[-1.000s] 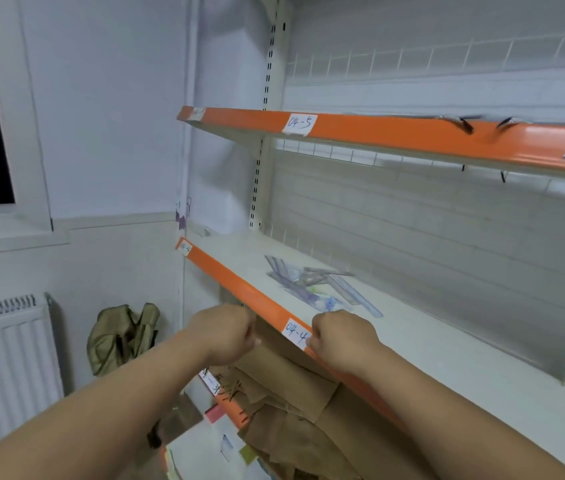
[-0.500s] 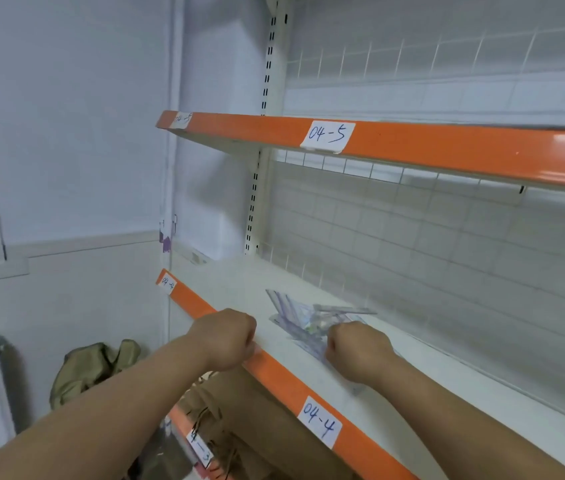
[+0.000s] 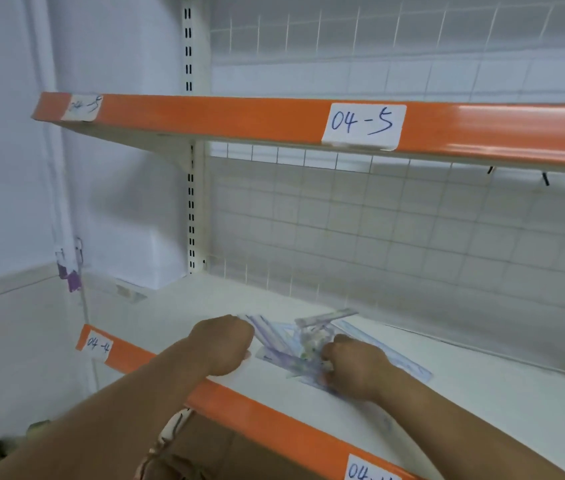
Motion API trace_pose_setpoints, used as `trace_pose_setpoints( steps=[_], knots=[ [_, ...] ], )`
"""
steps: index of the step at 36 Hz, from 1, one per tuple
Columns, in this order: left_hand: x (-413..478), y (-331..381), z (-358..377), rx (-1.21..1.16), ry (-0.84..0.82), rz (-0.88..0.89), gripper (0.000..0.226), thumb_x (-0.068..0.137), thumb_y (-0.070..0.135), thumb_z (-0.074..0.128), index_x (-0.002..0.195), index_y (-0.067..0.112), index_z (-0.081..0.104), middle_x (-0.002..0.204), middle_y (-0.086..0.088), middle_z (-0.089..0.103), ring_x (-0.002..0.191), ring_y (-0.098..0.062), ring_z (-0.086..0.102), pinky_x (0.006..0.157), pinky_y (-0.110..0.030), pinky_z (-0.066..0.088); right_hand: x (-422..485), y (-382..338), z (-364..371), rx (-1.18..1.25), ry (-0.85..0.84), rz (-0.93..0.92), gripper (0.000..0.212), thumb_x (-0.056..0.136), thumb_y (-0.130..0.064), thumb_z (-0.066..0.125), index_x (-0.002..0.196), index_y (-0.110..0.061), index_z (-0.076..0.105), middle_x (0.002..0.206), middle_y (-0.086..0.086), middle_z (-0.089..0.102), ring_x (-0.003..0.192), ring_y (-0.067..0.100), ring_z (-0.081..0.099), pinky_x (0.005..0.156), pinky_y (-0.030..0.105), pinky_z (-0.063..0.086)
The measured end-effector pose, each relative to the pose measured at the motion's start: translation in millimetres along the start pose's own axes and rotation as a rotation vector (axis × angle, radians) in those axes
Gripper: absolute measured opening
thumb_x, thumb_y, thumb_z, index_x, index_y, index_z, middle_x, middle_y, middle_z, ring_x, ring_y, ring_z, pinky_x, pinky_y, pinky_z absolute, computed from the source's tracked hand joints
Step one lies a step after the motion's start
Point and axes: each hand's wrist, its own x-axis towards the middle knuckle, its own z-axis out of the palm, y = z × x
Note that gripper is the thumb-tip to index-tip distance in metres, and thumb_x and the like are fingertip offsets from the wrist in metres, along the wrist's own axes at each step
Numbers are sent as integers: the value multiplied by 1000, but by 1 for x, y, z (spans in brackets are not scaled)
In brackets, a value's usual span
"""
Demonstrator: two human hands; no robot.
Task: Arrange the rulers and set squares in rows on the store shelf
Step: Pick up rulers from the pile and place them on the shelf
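Lower centre: my right hand (image 3: 357,370) clamps on the pile of rulers (image 3: 279,344) on the shelf (image 3: 482,410). My left hand (image 3: 222,344) is curled at the pile's left edge; I cannot tell whether it grips any.

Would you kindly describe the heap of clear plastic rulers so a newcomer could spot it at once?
Start at the white shelf with the orange front edge labelled 04-4, under shelf 04-5. The heap of clear, purple-tinted plastic rulers and set squares lies on it from the left hand to under the right hand: a criss-crossed jumble.
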Motion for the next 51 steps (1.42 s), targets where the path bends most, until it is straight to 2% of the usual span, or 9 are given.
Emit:
trace_pose_setpoints(
  steps=[3,13,18,23,30,33,38,44,51],
  knots=[
    [17,-15,4,32,-38,44,30,100,28,45,123,13,56,129,-5,54,119,-22,52,92,-30,41,5,-9,3,-8,7,27,34,96,-31,46,121,-11,56,123,8,53,110,25,56,65,26,35],
    [60,-11,17,28,-77,233,50,94,10,43,141,28,40,128,-7,38,120,-25,42,97,-35,44,-5,-3,7,-34,-5,134,34,92,-31,49,119,-13,57,123,8,54,111,26,55,81,32,45],
    [71,1,21,89,-95,303,61,89,0,41,144,26,36,133,-5,37,123,-25,38,97,-36,43,-14,11,4,-40,-45,200,29,94,-26,50,117,-10,56,124,10,54,111,26,55,73,26,37],
    [78,9,18,113,-196,361,60,90,-1,38,145,23,35,141,-7,39,128,-27,39,102,-34,39,-20,17,0,-11,-89,242,36,94,-33,50,123,-13,57,127,7,55,114,24,55,91,31,46],
    [82,6,15,14,-194,374,43,89,5,49,128,21,49,130,-5,43,116,-24,50,89,-28,42,-21,18,-3,36,-129,283,37,91,-36,56,119,-13,59,122,7,55,108,24,56,88,31,47],
    [81,3,14,22,-199,374,39,87,6,51,124,20,51,126,-5,44,109,-24,51,82,-28,42,-21,20,-4,60,-133,302,35,91,-34,55,114,-9,62,118,10,60,99,22,55,78,27,42],
    [77,-2,11,122,-160,419,32,86,5,51,116,14,54,112,-4,52,86,-19,45,65,-26,35,-23,20,-6,91,-129,333,35,90,-34,56,110,-6,64,111,11,64,87,18,48,72,25,38],
    [73,-7,13,186,-153,461,24,83,-1,48,96,18,53,99,-2,46,83,-19,44,63,-27,33,-26,17,-12,87,-123,314,38,90,-35,57,121,-13,61,116,7,62,90,17,50,74,23,37],
    [64,-13,9,-68,-295,383,38,81,11,53,116,25,55,104,8,43,93,-15,50,76,-27,45,-26,12,-12,47,-109,326,36,88,-31,59,118,-11,62,116,8,62,97,21,55,73,23,37]
  ],
)
